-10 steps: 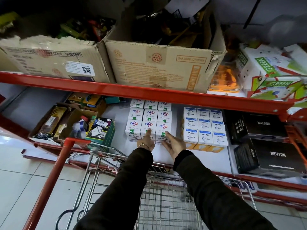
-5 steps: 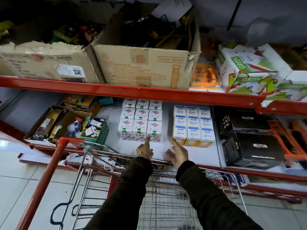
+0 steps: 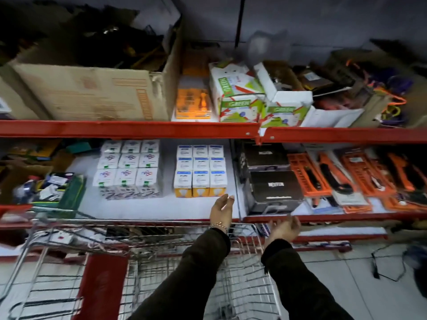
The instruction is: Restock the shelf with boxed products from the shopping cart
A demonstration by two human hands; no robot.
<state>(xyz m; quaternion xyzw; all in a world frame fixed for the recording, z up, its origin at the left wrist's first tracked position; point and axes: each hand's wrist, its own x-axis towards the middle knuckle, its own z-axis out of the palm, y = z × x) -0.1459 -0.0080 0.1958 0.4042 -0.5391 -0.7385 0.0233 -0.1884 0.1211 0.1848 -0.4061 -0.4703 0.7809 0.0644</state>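
Note:
Two blocks of small white boxes stand on the white shelf: a left block with coloured logos and a right block with blue tops and yellow fronts. My left hand hovers open just right of and below the right block, holding nothing. Over the shelf's red front edge, my right hand is open and empty, in front of black boxes. The wire shopping cart sits under both arms; the frame is blurred and I see no boxes in it.
The red upper shelf beam carries a big cardboard carton, an orange pack and green-and-white boxes. Orange tool packs lie to the right, mixed goods at the left. A black cable lies on the tiled floor.
Both hands have left the left block of boxes and swung right and back toward the shelf edge. The view has panned right and is blurred.

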